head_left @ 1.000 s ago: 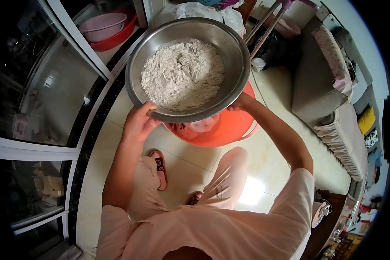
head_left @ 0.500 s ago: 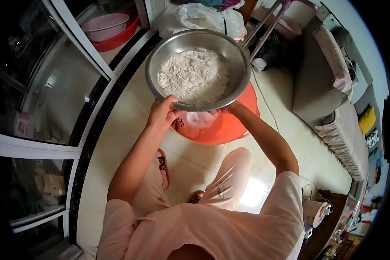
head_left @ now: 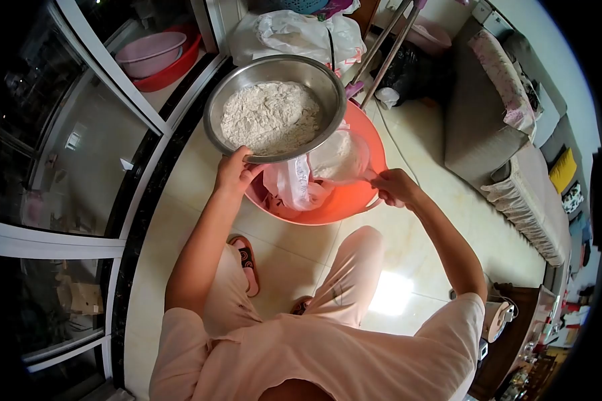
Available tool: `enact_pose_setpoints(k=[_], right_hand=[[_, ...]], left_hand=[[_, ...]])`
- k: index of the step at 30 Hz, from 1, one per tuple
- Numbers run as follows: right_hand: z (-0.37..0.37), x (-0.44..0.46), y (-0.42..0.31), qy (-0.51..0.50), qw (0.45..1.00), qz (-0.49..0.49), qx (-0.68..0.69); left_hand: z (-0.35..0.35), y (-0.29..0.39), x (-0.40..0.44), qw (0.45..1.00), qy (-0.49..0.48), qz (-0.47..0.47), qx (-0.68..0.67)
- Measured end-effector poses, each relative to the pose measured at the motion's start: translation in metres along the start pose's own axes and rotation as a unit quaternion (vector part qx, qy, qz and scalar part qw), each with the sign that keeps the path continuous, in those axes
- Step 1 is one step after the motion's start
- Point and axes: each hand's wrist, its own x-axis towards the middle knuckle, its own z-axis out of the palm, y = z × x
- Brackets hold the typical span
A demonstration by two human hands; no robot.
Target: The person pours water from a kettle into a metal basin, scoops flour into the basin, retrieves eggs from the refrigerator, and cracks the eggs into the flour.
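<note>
With what looks like only the left hand (head_left: pixel 236 172) supporting the steel bowl (head_left: pixel 331 100), a weak grip could tip it, spilling white powder (head_left: pixel 271 117) into the red basin (head_left: pixel 341 206) below; a bump from the clear scoop (head_left: pixel 360 160) beside it might too. That hand pinches the near rim, thumb on top; the right hand (head_left: pixel 396 188) is clenched round the scoop's handle, above the basin's edge.

The single view looks from the wearer's head, facing forward and steeply down, with the shirt (head_left: pixel 314 354) close at the bottom edge. The hands (head_left: pixel 234 172) and bowl (head_left: pixel 331 100) sit near the upper middle; the wide, curving field reaches from glass door (head_left: pixel 80 167) to sofa (head_left: pixel 471 120).
</note>
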Motion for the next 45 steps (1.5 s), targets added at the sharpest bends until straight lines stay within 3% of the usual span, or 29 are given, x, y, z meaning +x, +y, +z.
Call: enact_pose_setpoints(k=[9,17,19,21,23,31,45], right_hand=[[-0.043,-0.114,-0.022,0.033,0.997,-0.034,0.053],[-0.042,-0.113,-0.110,0.086,0.973,-0.200,-0.074],[-0.031,-0.091,-0.131,0.074,0.944,-0.285,-0.150],[-0.014,-0.065,-0.149,0.139,0.910,-0.287,-0.263],[-0.002,-0.030,-0.151,0.264,0.746,-0.415,-0.449],[0.024,0.006,-0.155,0.253,0.655,-0.391,-0.596],[0.015,-0.002,-0.152,0.307,0.529,-0.462,-0.642]], left_hand=[[0.007,-0.003,-0.006,0.999,0.022,0.033,0.019],[0.012,-0.001,-0.018,0.998,0.033,0.034,0.028],[0.010,0.002,-0.021,0.998,0.029,0.027,0.042],[0.013,0.005,-0.028,0.998,0.011,0.010,0.062],[0.018,0.007,-0.032,0.998,0.008,0.009,0.053],[0.025,0.011,-0.047,0.998,-0.003,0.042,0.051],[0.015,0.007,-0.034,0.997,0.024,0.021,0.063]])
